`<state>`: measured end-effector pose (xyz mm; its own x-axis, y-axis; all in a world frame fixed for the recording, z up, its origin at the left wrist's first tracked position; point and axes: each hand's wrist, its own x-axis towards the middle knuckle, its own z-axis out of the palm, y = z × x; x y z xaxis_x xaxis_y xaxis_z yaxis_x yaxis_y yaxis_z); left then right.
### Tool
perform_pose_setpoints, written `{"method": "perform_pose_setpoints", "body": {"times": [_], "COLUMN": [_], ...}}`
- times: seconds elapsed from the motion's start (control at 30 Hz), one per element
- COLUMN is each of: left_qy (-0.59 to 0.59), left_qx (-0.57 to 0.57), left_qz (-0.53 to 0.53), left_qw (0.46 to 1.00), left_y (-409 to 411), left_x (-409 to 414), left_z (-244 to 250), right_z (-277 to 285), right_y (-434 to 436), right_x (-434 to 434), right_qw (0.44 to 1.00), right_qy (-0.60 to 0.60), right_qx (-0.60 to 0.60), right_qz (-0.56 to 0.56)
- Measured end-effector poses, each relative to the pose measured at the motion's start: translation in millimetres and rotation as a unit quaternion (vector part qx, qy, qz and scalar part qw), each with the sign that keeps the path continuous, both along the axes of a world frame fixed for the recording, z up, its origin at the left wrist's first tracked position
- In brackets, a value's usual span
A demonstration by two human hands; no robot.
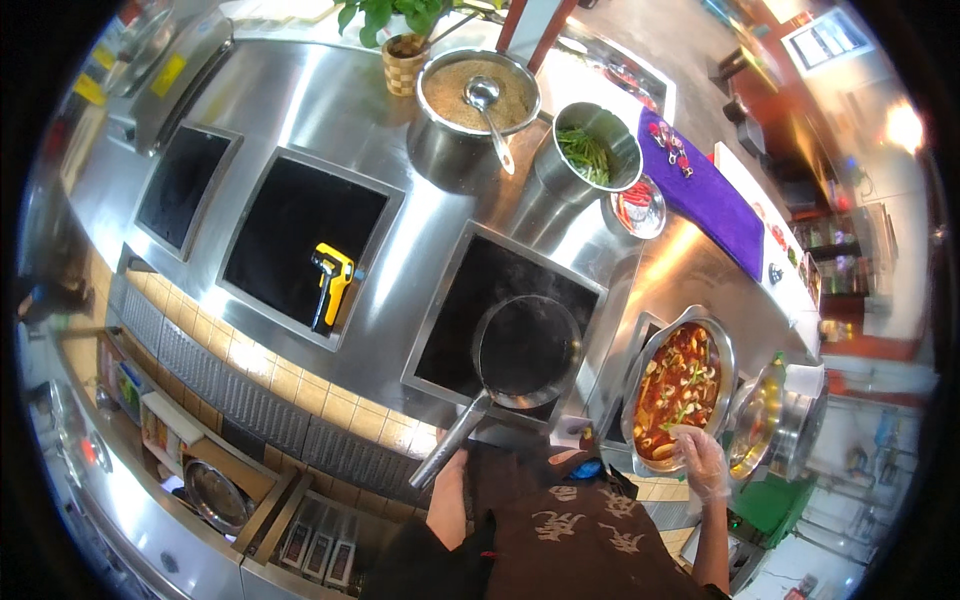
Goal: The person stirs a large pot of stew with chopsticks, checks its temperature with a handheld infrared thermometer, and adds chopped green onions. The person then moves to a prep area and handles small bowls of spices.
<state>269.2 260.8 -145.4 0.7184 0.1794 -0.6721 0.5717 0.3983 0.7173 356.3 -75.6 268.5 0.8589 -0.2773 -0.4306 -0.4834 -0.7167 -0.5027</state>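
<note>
My right hand, in a clear plastic glove, reaches over the near side of an oval metal dish. Its fingertips are drawn together, close to a pale piece of food, but whether they grip it is unclear. Red sauce with mushroom-like slices and green bits fills the dish. My left forearm rises beside the long handle of a dark frying pan; my left hand is mostly hidden there. The pan stands on a black induction hob, with faint steam above it.
A yellow infrared thermometer lies on another hob. Behind stand a pot with a ladle, a pot of green vegetables and a bowl of red strips. A yellowish oval dish stands at right.
</note>
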Motion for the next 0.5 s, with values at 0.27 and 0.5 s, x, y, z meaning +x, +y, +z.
{"method": "perform_pose_setpoints", "body": {"times": [0.27,0.5], "left_qy": [0.162,0.108], "left_qx": [-0.158,-0.200], "left_qz": [-0.262,-0.450], "left_qw": [0.938,0.864], "left_y": [96.3,130.4], "left_x": [53.3,107.5], "left_z": [65.6,218.3], "right_z": [-54.6,-171.3], "right_y": [94.3,96.8], "right_x": [212.6,405.3], "right_qw": [0.981,0.880], "right_qy": [-0.069,0.063], "right_qx": [0.168,0.465], "right_qz": [0.072,-0.072]}}
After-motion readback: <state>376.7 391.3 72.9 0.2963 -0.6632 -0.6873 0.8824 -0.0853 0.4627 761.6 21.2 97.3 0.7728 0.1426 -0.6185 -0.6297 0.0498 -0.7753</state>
